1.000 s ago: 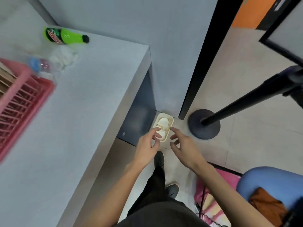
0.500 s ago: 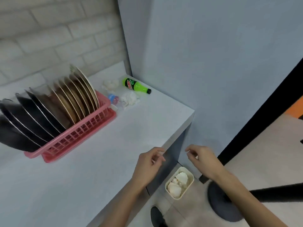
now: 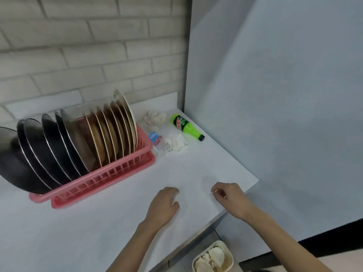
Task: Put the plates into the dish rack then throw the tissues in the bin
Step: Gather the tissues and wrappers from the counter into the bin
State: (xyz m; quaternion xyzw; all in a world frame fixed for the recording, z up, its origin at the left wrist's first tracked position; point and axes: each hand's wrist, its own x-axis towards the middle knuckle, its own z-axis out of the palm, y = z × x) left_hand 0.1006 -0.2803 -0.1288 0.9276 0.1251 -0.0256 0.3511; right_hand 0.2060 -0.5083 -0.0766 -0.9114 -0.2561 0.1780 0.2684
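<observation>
A pink dish rack (image 3: 102,183) on the white counter holds a row of upright plates (image 3: 102,138), dark ones on the left and tan ones on the right. Two crumpled white tissues lie right of the rack: one (image 3: 155,117) near the back wall, one (image 3: 177,143) closer to me. My left hand (image 3: 164,206) and my right hand (image 3: 229,199) hover over the counter's front right corner, fingers loosely curled, holding nothing. A cream bin (image 3: 213,258) with tissues inside stands on the floor below the counter edge.
A green soda bottle (image 3: 186,127) lies on its side near the grey side wall. A small clear bottle with a blue label (image 3: 156,138) lies between the rack and the nearer tissue. The white counter (image 3: 98,222) stretches in front of the rack.
My view has swung up from the floor bin to the counter. Both hands have risen from above the bin to over the counter's corner, empty throughout.
</observation>
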